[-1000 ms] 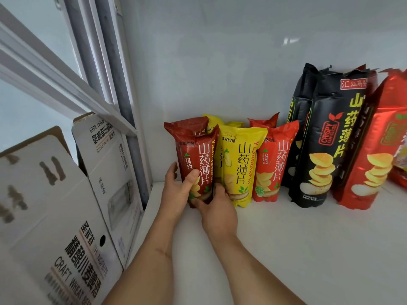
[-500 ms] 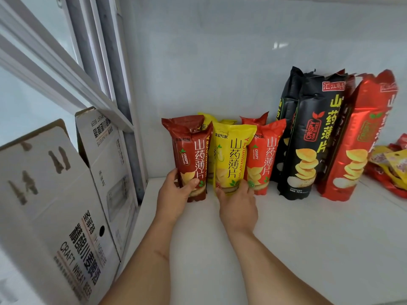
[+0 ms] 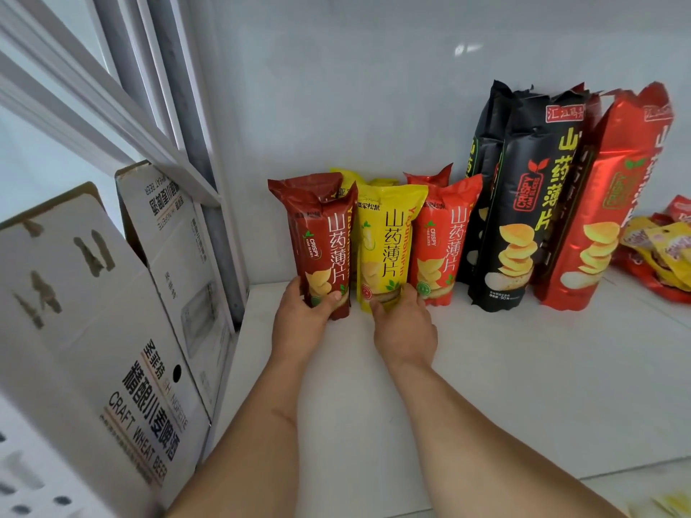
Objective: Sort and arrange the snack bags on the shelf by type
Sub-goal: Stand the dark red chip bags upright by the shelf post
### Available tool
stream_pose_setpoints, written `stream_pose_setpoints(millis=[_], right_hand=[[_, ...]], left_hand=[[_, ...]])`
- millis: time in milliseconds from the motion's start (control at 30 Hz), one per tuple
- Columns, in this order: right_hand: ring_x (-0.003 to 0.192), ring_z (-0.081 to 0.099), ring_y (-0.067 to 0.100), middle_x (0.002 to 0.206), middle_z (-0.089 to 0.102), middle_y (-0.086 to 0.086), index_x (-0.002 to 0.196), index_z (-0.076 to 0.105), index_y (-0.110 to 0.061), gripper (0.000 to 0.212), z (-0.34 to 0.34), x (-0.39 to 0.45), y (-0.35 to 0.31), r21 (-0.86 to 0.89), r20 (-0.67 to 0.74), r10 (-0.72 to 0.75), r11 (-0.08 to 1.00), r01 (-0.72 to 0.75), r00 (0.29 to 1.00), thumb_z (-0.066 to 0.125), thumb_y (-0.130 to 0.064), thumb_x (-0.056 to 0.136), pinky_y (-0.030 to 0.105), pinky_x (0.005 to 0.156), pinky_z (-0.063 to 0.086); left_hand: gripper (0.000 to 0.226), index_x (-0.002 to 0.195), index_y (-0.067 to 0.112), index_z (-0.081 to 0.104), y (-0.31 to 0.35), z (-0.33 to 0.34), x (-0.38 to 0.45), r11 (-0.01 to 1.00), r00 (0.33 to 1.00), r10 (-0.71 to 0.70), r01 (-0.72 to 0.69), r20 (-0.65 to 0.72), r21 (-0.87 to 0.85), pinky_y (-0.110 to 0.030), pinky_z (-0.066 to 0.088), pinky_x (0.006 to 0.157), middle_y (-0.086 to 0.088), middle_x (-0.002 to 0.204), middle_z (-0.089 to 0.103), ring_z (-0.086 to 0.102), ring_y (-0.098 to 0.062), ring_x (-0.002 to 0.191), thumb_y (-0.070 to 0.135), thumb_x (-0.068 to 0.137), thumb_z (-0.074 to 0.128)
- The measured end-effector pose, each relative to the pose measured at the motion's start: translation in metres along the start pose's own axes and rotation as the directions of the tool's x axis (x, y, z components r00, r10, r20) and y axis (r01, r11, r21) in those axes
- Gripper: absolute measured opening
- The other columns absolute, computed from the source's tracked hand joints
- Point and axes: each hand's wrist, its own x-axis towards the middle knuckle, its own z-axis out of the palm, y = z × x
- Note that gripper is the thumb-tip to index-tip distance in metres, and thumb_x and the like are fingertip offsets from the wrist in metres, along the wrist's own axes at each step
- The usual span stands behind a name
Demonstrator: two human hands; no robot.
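- The left hand [image 3: 303, 323] grips the base of the dark red bag [image 3: 321, 241], thumb across its front and the other fingers curled round its left side; the bag stands upright on the white shelf [image 3: 504, 368], at the left end of the row.
- The right hand [image 3: 405, 327] holds the bottom of the yellow bag [image 3: 387, 241], its fingers curled onto the lower front and sides; this bag stands upright, touching the dark red bag on its left.
- A second yellow bag [image 3: 342, 177] peeks up behind these two, mostly hidden.
- Just right of the yellow bag stands an orange-red bag [image 3: 445, 237], with another of the same colour behind it.
- Further right stand the taller bags: a black bag [image 3: 531, 203] with another black one behind it, then a tall red bag [image 3: 613, 203] leaning slightly left.
- At the far right edge, small yellow and red packets [image 3: 662, 248] lie flat in a loose pile.
- To the left of the shelf, outside its frame, stand white cardboard boxes [image 3: 123, 330] printed "CRAFT WHEAT BEER".
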Motion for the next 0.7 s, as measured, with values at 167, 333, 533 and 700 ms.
stream_pose_setpoints(millis=[167,333,533,700], right_hand=[[0.117,0.054,0.029,0.131,0.056,0.007,0.129,0.051,-0.016,0.038,-0.013,-0.005,0.003,-0.087,0.047,-0.039,0.995,0.043,0.998,0.054,-0.036,0.098,0.037,0.089,0.045],[0.107,0.058,0.030,0.118,0.064,0.008,0.116,0.062,-0.015,0.029,-0.043,-0.011,0.025,-0.305,0.144,-0.232,0.914,0.266,0.962,0.044,-0.033,0.100,0.034,0.078,0.042],[0.103,0.057,0.032,0.113,0.065,0.010,0.113,0.064,-0.012,0.030,-0.114,-0.008,0.065,-0.461,0.235,-0.442,0.733,0.500,0.866,0.042,-0.028,0.102,0.034,0.072,0.031],[0.093,0.060,0.036,0.101,0.067,0.013,0.102,0.067,-0.008,0.025,-0.195,-0.003,0.112,-0.522,0.227,-0.516,0.651,0.551,0.826,0.048,-0.024,0.099,0.034,0.068,0.027]], left_hand=[[0.065,0.142,0.014,0.047,0.003,0.004,-0.012,0.933,0.996,-0.043,0.068,-0.078,0.353,-0.035,0.045,0.084,-0.008,0.140,0.057,0.058,-0.029,0.122,0.055,0.094,0.060],[0.046,0.130,0.011,0.053,0.023,0.015,-0.052,0.511,0.971,0.238,-0.100,-0.029,0.854,-0.036,0.046,0.077,-0.011,0.125,0.061,0.062,-0.032,0.109,0.046,0.100,0.047],[0.024,0.083,0.012,0.071,0.051,0.063,-0.087,0.157,0.745,0.561,-0.524,0.361,0.837,-0.033,0.049,0.057,-0.008,0.077,0.070,0.068,-0.031,0.069,0.031,0.074,0.083],[0.022,0.072,0.014,0.069,0.092,0.123,-0.122,0.107,0.626,0.662,-0.623,0.412,0.775,-0.031,0.048,0.052,-0.006,0.067,0.066,0.065,-0.029,0.059,0.026,0.068,0.087]])
